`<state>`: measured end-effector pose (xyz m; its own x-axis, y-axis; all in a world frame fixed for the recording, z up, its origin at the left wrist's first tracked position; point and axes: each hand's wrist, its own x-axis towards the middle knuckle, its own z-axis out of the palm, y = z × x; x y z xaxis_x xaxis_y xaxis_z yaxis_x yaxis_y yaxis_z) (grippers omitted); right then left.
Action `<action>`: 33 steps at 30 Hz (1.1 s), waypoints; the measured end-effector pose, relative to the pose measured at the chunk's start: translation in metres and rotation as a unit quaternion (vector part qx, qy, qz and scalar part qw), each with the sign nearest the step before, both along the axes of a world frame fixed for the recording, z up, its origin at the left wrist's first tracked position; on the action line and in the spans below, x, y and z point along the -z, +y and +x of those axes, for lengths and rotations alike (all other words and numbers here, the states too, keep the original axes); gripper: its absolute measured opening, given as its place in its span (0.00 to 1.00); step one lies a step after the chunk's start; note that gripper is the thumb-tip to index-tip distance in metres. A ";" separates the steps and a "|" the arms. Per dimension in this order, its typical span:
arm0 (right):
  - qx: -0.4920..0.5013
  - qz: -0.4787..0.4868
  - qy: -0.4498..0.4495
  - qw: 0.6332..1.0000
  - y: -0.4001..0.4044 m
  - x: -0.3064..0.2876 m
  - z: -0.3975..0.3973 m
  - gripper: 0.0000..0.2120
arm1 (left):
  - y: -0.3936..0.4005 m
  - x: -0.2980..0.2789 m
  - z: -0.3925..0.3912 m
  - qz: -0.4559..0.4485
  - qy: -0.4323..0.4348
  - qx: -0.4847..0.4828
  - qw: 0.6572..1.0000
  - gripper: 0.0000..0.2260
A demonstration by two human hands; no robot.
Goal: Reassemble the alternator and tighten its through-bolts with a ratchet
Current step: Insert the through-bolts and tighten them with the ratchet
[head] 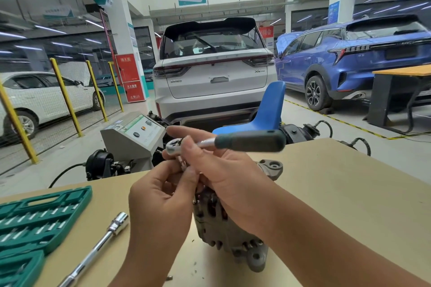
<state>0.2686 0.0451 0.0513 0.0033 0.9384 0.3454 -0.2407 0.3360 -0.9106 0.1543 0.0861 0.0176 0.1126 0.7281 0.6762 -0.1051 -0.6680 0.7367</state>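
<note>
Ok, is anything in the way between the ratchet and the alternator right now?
Only the hands themselves. The right hand holds the ratchet above the alternator, and the left hand pinches something small under the ratchet head, too hidden to identify. Nothing else visible stands between tool and alternator.

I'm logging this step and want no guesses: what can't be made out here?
- Socket under the ratchet head: hidden by both hands, head view.
- Alternator top and through-bolts: covered by the right hand and left hand.
- Socket case: cut off at the left edge; bit sizes too small.
</note>
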 end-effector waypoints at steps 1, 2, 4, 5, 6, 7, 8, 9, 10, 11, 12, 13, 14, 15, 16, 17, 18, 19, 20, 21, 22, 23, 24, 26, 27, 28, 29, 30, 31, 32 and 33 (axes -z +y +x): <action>0.018 -0.009 0.012 1.000 0.002 -0.001 0.001 0.21 | 0.000 0.000 0.000 0.003 0.002 0.002 1.000 0.09; 0.036 -0.027 0.035 0.998 0.003 -0.002 0.004 0.23 | 0.002 0.001 0.001 0.006 0.009 0.003 1.000 0.13; 0.044 -0.054 0.090 0.994 0.004 -0.006 0.008 0.24 | 0.004 0.002 0.001 0.010 0.029 0.001 1.000 0.20; 0.030 -0.048 0.100 0.993 0.002 -0.007 0.008 0.23 | 0.004 0.002 0.002 0.010 0.033 -0.002 0.999 0.22; 0.012 -0.030 0.087 0.996 0.002 -0.006 0.008 0.20 | 0.004 0.002 0.002 0.011 0.031 -0.004 0.999 0.21; 0.000 -0.011 0.058 0.998 0.001 -0.004 0.006 0.17 | 0.004 0.003 0.002 0.011 0.025 -0.001 1.000 0.19; -0.006 0.008 0.021 1.000 0.000 0.000 0.005 0.15 | 0.004 0.004 0.002 0.012 0.022 0.003 1.000 0.16; -0.006 0.020 -0.011 1.000 0.000 0.002 0.004 0.15 | 0.003 0.003 0.001 0.013 0.024 0.006 1.000 0.13; -0.005 0.023 -0.026 0.999 0.001 0.004 0.004 0.17 | 0.004 0.003 0.000 0.011 0.029 0.007 1.000 0.12; -0.003 0.016 -0.019 1.000 0.002 0.003 0.005 0.20 | 0.005 0.003 -0.001 0.008 0.036 0.008 0.999 0.13; -0.002 -0.005 0.015 1.000 0.003 0.002 0.007 0.22 | 0.007 0.004 -0.001 0.005 0.047 0.010 0.999 0.16; -0.003 -0.036 0.067 0.997 0.003 -0.001 0.009 0.23 | 0.008 0.004 0.000 0.005 0.058 0.012 0.998 0.19; -0.001 -0.057 0.111 0.992 0.002 -0.004 0.011 0.23 | 0.008 0.004 0.001 0.008 0.067 0.011 0.998 0.21; 0.002 -0.061 0.131 0.990 0.001 -0.005 0.011 0.21 | 0.008 0.004 0.002 0.010 0.072 0.007 0.997 0.21; 0.004 -0.049 0.119 0.992 0.001 -0.005 0.011 0.19 | 0.009 0.005 0.003 0.010 0.071 0.001 0.997 0.21; 0.005 -0.033 0.096 0.995 0.001 -0.004 0.010 0.16 | 0.009 0.006 0.004 0.009 0.062 -0.003 0.998 0.17; 0.005 -0.015 0.065 0.998 0.002 -0.001 0.009 0.14 | 0.009 0.006 0.004 0.007 0.047 -0.006 0.999 0.11; 0.009 -0.003 0.029 1.000 0.001 0.001 0.006 0.14 | 0.009 0.006 0.004 -0.002 0.033 -0.008 0.999 0.06; 0.013 0.005 -0.005 1.000 0.001 0.003 0.005 0.15 | 0.009 0.006 0.004 -0.010 0.027 -0.014 0.999 0.05; 0.012 0.009 -0.022 1.000 0.001 0.003 0.004 0.15 | 0.010 0.006 0.003 -0.014 0.031 -0.020 0.999 0.07; 0.007 0.008 -0.018 1.000 0.001 0.003 0.005 0.16 | 0.011 0.005 0.002 -0.016 0.033 -0.016 0.999 0.08; 0.002 -0.004 0.002 1.000 0.001 0.001 0.005 0.17 | 0.011 0.002 0.002 -0.020 0.032 -0.005 0.999 0.08; -0.001 -0.025 0.031 0.999 0.001 -0.002 0.006 0.20 | 0.010 0.000 0.003 -0.025 0.031 0.013 0.999 0.06; 0.004 -0.058 0.087 0.994 0.003 -0.004 0.009 0.25 | 0.007 -0.002 0.005 -0.031 0.023 0.044 0.998 0.06; 0.005 -0.056 0.098 0.994 0.003 -0.004 0.009 0.24 | 0.006 -0.002 0.005 -0.031 0.020 0.053 0.998 0.07; 0.006 -0.041 0.091 0.995 0.003 -0.003 0.008 0.21 | 0.005 -0.002 0.006 -0.033 0.014 0.057 0.998 0.07; 0.008 -0.025 0.071 0.997 0.002 -0.001 0.007 0.17 | 0.004 -0.002 0.006 -0.037 0.005 0.058 0.998 0.07; 0.010 -0.010 0.043 0.999 0.002 0.002 0.006 0.15 | 0.003 -0.002 0.006 -0.039 -0.006 0.054 0.998 0.06; 0.011 0.003 0.021 1.000 0.002 0.003 0.005 0.14 | 0.003 -0.001 0.005 -0.036 -0.013 0.045 0.998 0.06; 0.012 0.011 0.009 1.000 0.002 0.004 0.004 0.15 | 0.004 0.000 0.005 -0.027 -0.013 0.029 0.999 0.06; 0.012 0.012 0.011 1.000 0.002 0.003 0.003 0.15 | 0.005 0.001 0.004 -0.013 -0.007 0.011 1.000 0.07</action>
